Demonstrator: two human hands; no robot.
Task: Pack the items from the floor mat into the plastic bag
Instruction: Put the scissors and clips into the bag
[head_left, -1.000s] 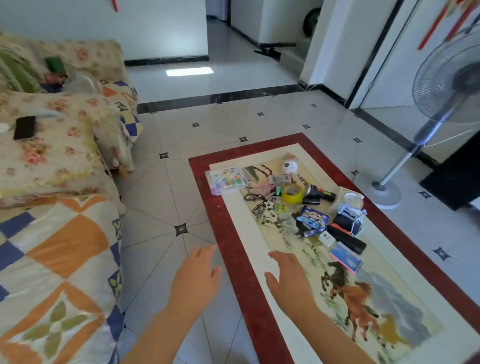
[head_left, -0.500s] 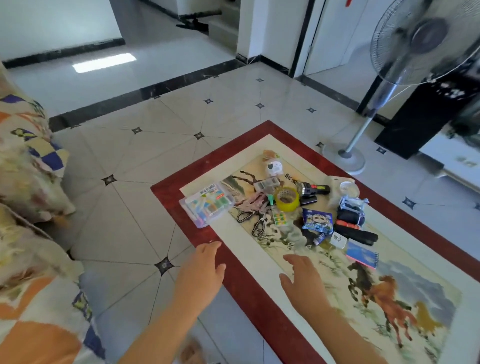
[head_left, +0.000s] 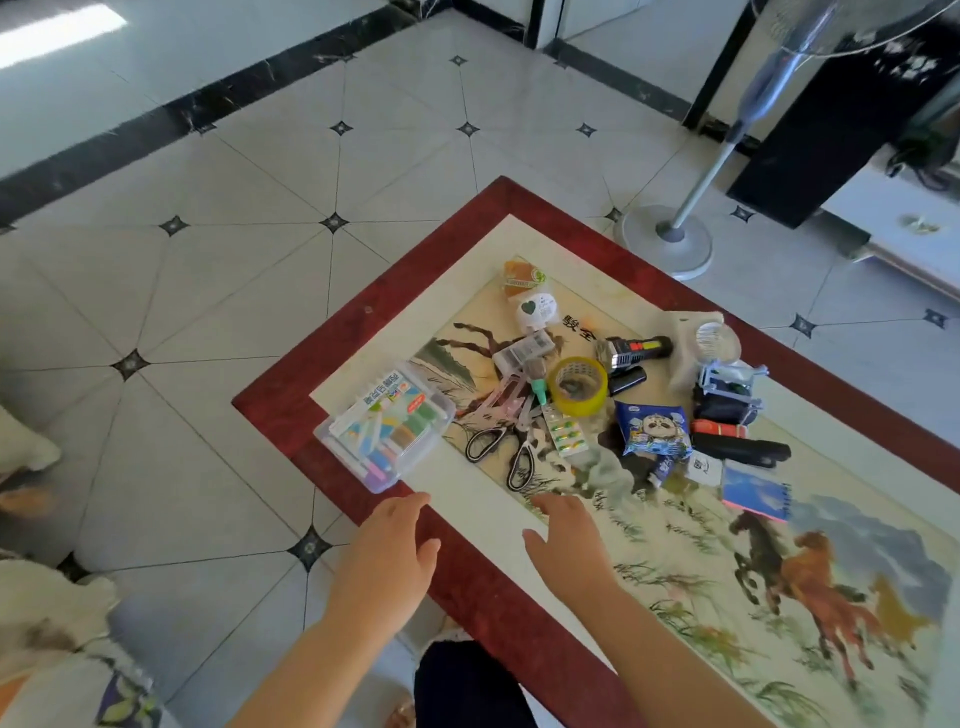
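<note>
- At the near edge of the floor mat (head_left: 270, 410), toward seven o'clock in our view, the left hand (head_left: 387, 545) has come forward over the last second. Its grip is loose, fingers straight, holding nothing.
- At nine o'clock of the pile we see the clear box (head_left: 387, 423), lid on, with coloured sticks and a printed card inside. It has not moved.
- At six o'clock of the pile the right hand (head_left: 566, 540) has likewise advanced, grip slack and empty, just short of the scissors (head_left: 514, 441).
- At two o'clock lies what we judge to be the plastic bag (head_left: 685, 332), pale and crumpled. We cannot tell what it holds. Every item still lies on the mat, so we reckon packing has not begun.
</note>
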